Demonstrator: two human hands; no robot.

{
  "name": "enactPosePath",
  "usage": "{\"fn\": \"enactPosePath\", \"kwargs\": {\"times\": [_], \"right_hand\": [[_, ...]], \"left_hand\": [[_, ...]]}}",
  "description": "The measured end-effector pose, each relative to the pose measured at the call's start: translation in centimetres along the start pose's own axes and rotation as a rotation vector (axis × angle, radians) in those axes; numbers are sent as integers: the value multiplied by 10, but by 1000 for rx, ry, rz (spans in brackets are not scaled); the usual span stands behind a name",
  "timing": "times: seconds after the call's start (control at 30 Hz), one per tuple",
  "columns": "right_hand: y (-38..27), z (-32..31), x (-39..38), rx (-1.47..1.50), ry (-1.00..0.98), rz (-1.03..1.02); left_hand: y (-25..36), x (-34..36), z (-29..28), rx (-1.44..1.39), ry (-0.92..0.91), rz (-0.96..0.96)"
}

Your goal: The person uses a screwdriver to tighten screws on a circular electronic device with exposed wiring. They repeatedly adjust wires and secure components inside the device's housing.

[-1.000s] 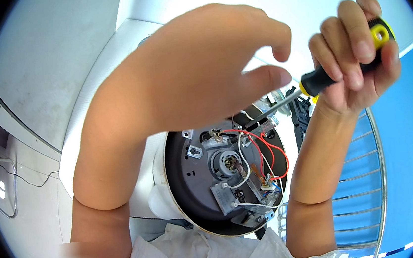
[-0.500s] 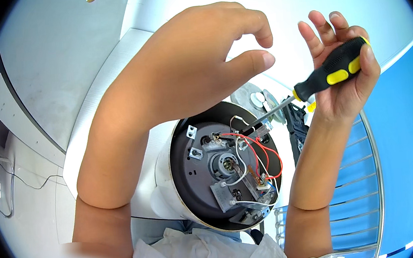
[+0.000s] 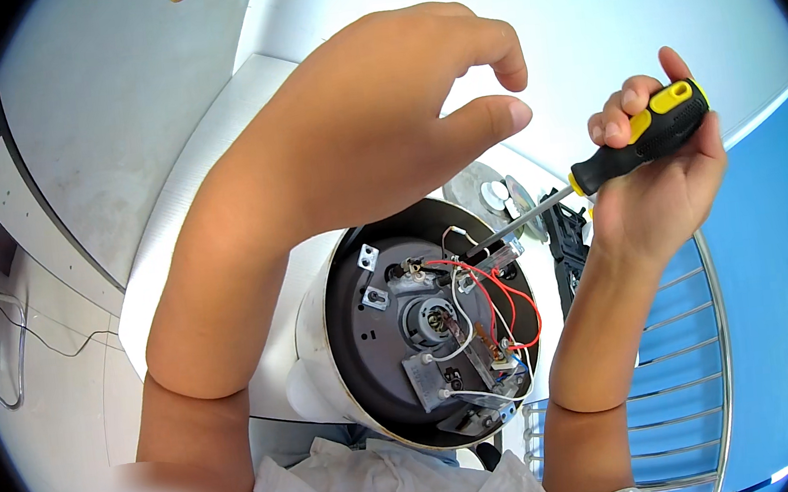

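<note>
Black and yellow, the screwdriver [image 3: 605,170] slants down and leftward from our right hand [image 3: 659,192] into the opened appliance [image 3: 377,361] on the table [image 3: 222,139]. We grip its handle [image 3: 663,130], fingers [image 3: 612,123] curled where they splayed half a second ago; our left hand [image 3: 400,113] arches nearby, thumb and forefinger apart.

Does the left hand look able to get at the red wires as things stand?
Probably yes: the left hand has thumb and forefinger parted, and the red wires lie largely uncovered in the open housing. The screwdriver slanting in close by might hinder it.
</note>
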State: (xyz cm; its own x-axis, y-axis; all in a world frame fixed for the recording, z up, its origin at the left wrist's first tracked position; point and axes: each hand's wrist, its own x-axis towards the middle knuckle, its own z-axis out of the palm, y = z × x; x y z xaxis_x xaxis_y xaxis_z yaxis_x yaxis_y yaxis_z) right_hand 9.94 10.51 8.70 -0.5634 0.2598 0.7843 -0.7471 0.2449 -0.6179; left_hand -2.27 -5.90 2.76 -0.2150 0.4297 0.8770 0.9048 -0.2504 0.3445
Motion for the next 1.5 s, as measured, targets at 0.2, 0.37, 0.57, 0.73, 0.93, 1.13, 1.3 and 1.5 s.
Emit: {"fn": "enactPosePath", "kwargs": {"times": [0.2, 0.37, 0.57, 0.73, 0.93, 1.13, 1.3, 1.5], "right_hand": [[3, -11, 14, 268, 1, 146], [6, -14, 18, 264, -237, 160], [-1, -10, 6, -35, -111, 61], [0, -23, 25, 224, -486, 58], [7, -26, 25, 417, -364, 225], [-1, 2, -3, -250, 73, -127], [-10, 3, -4, -272, -39, -120], [4, -20, 18, 576, -343, 120]], "left_hand": [[-5, 1, 0, 14, 20, 0], [-7, -1, 6, 76, 211, 118], [4, -7, -15, -123, 96, -64], [-2, 2, 2, -44, 283, 49], [-9, -1, 11, -37, 235, 1], [-5, 0, 14, -55, 193, 7], [-5, 0, 17, -59, 164, 17], [-7, 1, 17, -44, 208, 55]]}}
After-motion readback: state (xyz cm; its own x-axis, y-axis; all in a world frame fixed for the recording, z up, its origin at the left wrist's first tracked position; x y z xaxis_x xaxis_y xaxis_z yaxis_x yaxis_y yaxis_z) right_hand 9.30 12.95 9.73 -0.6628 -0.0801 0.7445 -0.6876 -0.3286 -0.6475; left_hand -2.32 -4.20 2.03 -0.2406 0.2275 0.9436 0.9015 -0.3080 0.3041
